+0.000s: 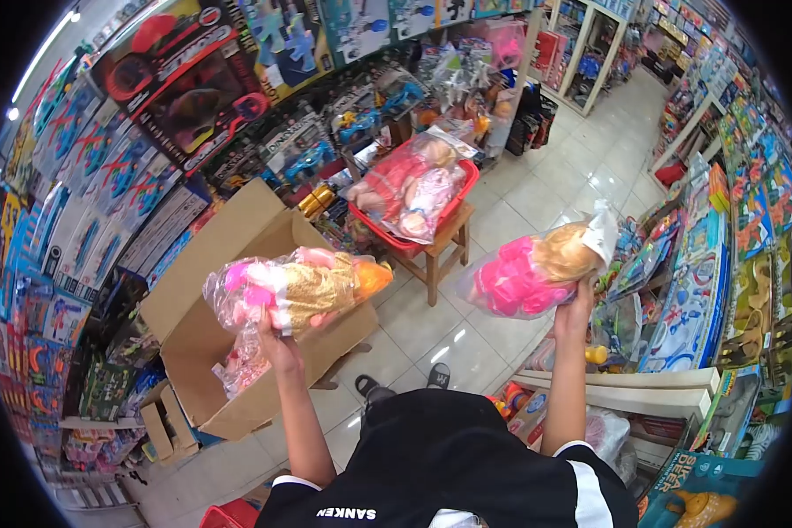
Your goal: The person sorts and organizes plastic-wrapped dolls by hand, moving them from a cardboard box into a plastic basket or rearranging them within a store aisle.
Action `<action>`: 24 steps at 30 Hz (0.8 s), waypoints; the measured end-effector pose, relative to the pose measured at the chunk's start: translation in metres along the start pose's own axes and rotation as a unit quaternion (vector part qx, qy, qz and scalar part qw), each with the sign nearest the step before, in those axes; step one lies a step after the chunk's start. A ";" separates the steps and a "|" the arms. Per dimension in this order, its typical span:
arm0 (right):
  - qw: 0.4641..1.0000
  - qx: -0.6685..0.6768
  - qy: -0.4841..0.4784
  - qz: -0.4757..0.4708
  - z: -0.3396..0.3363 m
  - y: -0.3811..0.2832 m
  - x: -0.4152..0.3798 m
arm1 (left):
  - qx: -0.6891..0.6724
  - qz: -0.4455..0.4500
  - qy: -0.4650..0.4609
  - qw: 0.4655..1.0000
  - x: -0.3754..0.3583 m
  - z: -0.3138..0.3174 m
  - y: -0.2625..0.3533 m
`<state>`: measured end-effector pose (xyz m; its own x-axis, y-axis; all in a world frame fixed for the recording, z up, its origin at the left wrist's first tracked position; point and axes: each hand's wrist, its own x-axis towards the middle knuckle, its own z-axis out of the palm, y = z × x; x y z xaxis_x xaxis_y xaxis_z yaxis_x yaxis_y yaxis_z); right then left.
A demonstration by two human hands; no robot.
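My left hand (277, 339) grips a doll in a gold and pink dress (295, 286), wrapped in clear plastic, raised above an open cardboard box (238, 264). My right hand (576, 295) holds up a second bagged doll (528, 273) with blond hair and a bright pink dress, near the shelf on the right. More pink bagged dolls (238, 365) lie inside the box.
A red basket (462, 189) full of bagged dolls sits on a wooden stool (440, 255) ahead. Boxed toys fill the left wall shelves (106, 176) and the right shelves (730, 255). A tiled aisle (572, 167) runs ahead. A red basket corner (233, 515) is by my feet.
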<state>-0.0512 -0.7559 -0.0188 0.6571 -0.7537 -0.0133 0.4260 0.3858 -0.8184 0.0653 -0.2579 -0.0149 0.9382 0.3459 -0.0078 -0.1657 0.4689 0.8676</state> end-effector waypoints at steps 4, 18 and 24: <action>0.998 -0.062 0.012 -0.006 -0.008 0.001 0.002 | 0.013 0.001 -0.021 1.000 0.003 0.033 -0.017; 0.982 -0.185 0.021 0.005 0.034 0.031 0.082 | -0.096 -0.117 -0.013 0.988 0.077 0.135 -0.071; 0.937 -0.350 0.018 -0.002 0.082 0.042 0.137 | -0.097 -0.178 0.047 0.978 0.112 0.172 -0.131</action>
<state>0.1079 -0.7991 -0.0080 0.6300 -0.7764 -0.0181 -0.0910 -0.0507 -0.9946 0.2440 -0.4204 -0.0437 0.9165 0.2006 -0.3462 0.1039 0.7162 0.6901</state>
